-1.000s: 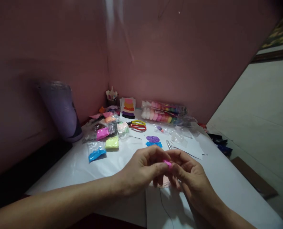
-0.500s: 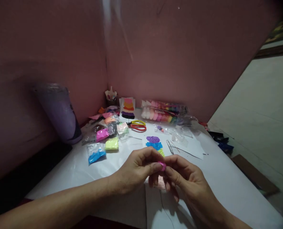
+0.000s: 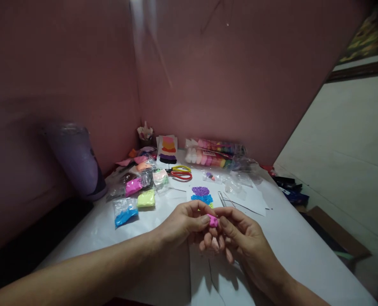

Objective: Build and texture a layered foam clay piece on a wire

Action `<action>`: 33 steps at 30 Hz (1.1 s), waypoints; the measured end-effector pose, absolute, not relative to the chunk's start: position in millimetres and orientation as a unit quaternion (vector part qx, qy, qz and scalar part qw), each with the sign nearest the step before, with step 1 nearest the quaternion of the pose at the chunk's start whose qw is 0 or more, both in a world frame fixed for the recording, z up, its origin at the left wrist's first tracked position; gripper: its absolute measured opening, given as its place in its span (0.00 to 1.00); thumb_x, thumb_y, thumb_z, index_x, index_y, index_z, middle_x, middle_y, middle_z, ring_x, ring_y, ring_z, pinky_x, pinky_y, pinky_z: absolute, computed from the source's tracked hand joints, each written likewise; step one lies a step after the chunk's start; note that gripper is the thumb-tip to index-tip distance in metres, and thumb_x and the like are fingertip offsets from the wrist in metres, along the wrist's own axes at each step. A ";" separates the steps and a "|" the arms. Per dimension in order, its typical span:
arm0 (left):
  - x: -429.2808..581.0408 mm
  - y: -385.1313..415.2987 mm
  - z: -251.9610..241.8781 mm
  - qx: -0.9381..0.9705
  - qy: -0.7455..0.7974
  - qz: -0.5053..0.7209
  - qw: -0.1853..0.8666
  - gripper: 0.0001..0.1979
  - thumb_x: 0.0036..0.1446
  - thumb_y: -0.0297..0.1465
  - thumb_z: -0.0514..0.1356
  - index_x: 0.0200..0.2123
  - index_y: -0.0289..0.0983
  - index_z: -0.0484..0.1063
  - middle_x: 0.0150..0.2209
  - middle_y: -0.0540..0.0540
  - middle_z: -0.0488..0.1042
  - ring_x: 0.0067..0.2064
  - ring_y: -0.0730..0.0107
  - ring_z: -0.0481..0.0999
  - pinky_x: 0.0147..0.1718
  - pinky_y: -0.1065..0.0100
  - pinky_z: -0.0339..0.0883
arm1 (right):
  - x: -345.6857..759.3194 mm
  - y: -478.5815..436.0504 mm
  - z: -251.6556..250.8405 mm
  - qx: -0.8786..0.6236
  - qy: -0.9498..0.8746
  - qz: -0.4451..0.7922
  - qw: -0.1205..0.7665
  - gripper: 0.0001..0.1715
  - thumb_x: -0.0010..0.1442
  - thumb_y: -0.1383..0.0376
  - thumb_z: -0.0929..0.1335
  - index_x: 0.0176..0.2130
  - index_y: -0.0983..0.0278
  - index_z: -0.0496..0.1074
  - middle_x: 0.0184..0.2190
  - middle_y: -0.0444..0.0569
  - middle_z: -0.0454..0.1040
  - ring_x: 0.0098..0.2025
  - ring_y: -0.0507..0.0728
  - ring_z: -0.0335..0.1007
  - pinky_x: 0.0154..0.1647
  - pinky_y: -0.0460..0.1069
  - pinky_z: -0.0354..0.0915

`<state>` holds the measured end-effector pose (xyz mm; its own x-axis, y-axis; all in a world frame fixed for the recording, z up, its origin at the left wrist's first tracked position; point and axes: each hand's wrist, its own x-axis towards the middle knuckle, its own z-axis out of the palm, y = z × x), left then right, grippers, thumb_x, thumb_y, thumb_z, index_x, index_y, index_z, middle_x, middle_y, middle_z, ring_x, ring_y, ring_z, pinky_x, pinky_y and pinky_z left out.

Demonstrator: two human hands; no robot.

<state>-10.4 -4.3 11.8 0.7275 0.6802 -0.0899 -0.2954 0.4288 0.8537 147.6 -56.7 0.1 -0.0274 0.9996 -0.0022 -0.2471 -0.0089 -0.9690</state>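
Note:
A small lump of bright pink modelling clay (image 3: pixel 212 220) is pinched between the thumb and forefinger of my left hand (image 3: pixel 184 221). From the other side, the thumb and forefinger of my right hand (image 3: pixel 246 233) close on its right edge. Both hands are raised over a white paper sheet (image 3: pixel 200 280) with a thin dark line on it. Just beyond my fingers lie textured patches of purple clay (image 3: pixel 200 191) and blue clay (image 3: pixel 202 199), with a bit of yellow-green clay partly hidden. A pale pink patch shows between my lower fingers.
To the left lie bags of blue clay (image 3: pixel 126 216), yellow clay (image 3: pixel 146 198) and pink clay (image 3: pixel 133 186). Scissors (image 3: pixel 181 173) with yellow and red handles rest behind. A silver tool (image 3: pixel 221 199) lies right of the patches. Farther back are packs of coloured clay (image 3: pixel 212 155); a purple cup (image 3: pixel 77 163) stands left.
The camera view has shifted slightly. My right thumb has eased back from the pink clay, and more of the lump shows between my hands.

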 end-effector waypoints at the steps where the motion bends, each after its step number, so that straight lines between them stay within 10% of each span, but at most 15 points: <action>1: -9.6 -4.9 9.4 0.445 0.209 0.294 0.820 0.11 0.53 0.31 0.65 0.34 0.32 0.67 0.24 0.47 0.73 0.20 0.77 0.72 0.18 0.78 0.61 | 147.5 -56.8 1.9 -0.430 -0.422 0.560 0.569 0.18 0.57 0.55 0.72 0.40 0.65 0.71 0.21 0.43 0.72 0.17 0.47 0.65 0.15 0.40 0.62; 13: -20.6 -9.7 2.2 0.453 0.199 0.332 0.803 0.13 0.52 0.34 0.66 0.34 0.32 0.68 0.25 0.47 0.73 0.19 0.78 0.70 0.16 0.78 0.61 | 155.6 -59.5 -0.8 -0.249 -0.400 0.740 0.480 0.14 0.52 0.57 0.75 0.25 0.65 0.76 0.14 0.41 0.69 0.08 0.44 0.58 0.07 0.37 0.52; 33: -22.1 -15.5 6.4 0.549 0.204 0.353 0.729 0.19 0.48 0.40 0.68 0.29 0.35 0.64 0.17 0.56 0.64 0.17 0.83 0.61 0.15 0.78 0.52 | 152.2 -61.8 -4.8 -0.273 -0.469 0.680 0.492 0.16 0.47 0.53 0.77 0.23 0.63 0.79 0.17 0.41 0.68 0.15 0.45 0.60 0.12 0.40 0.51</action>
